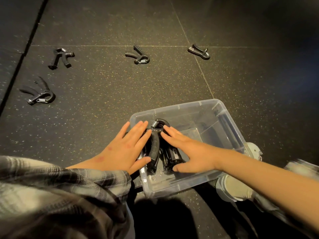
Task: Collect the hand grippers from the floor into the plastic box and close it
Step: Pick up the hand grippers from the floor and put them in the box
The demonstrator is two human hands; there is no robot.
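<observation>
Now we rest our left hand (124, 149) and right hand (189, 152) flat, fingers straight, on the hand grippers (154, 150) in the plastic box (222, 107), maybe to make room for more.

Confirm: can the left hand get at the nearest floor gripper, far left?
Probably yes: the left hand is open over the plastic box, fingers straight, and only bare floor lies between it and that hand gripper.
</observation>
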